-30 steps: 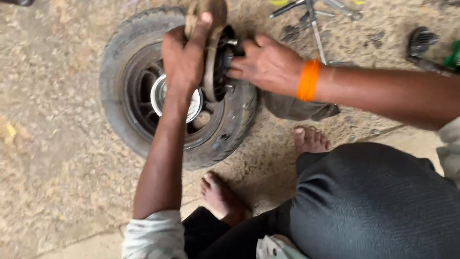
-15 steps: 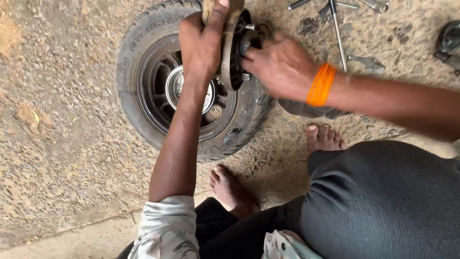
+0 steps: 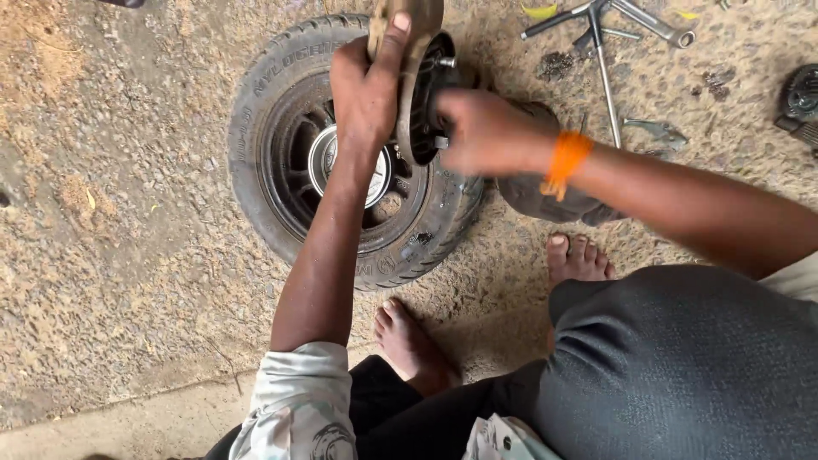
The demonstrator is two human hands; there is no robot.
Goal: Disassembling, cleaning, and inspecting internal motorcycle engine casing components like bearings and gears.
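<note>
The person crouches barefoot over a small wheel (image 3: 341,153) that lies flat on the gravel ground (image 3: 111,238), at about 11 o'clock from the knees. The left arm is stretched almost straight toward 12 o'clock, with the sleeve pushed up near the elbow. The left hand (image 3: 368,89) is closed around the edge of a rusty brake disc (image 3: 415,51), which stands on its edge over the far side of the wheel; the fingers wrap over the rim and the thumb points up along it.

The right arm comes in from 3 o'clock, bent slightly, with an orange wristband (image 3: 567,162) at the wrist. The right hand (image 3: 481,132) is blurred. It is curled against the dark hub part (image 3: 430,94) just behind the disc, but it is not possible to tell if it pinches something small or only presses there.

The shiny centre cap (image 3: 328,162) of the wheel is partly covered by the left wrist. A dark grey cloth (image 3: 545,200) lies under the right forearm, touching the tyre at 3 o'clock. A cross wrench (image 3: 605,34) lies at 1 o'clock, well apart from the hands. To the 9 o'clock side of the wheel the gravel is open. The two bare feet stand close to the tyre at 5 and 6 o'clock.
</note>
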